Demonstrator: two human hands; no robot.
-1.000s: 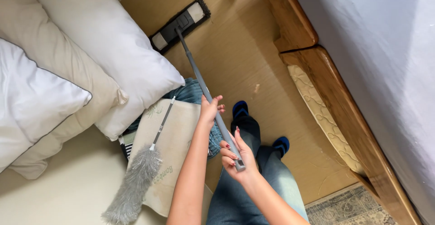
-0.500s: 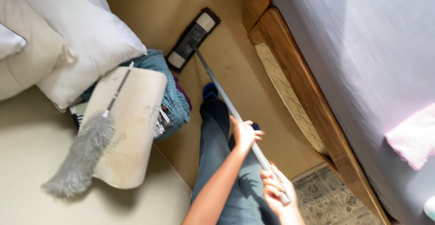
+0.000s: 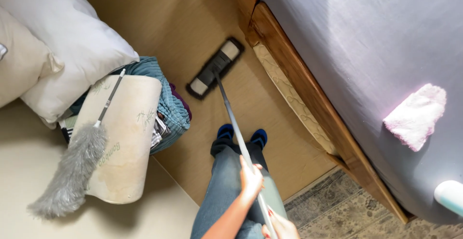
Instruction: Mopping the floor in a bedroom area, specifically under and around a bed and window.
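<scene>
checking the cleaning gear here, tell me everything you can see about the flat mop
The flat mop has a black rectangular head with a paler pad patch at each end, lying flat and slanted on the tan floor near the wooden bed frame. A thin grey metal-looking pole joins the head's middle and slopes back toward the camera, passing over the person's blue-socked feet. The left hand grips the pole higher up; the right hand holds it near the bottom edge, where the pole's end is cut off.
</scene>
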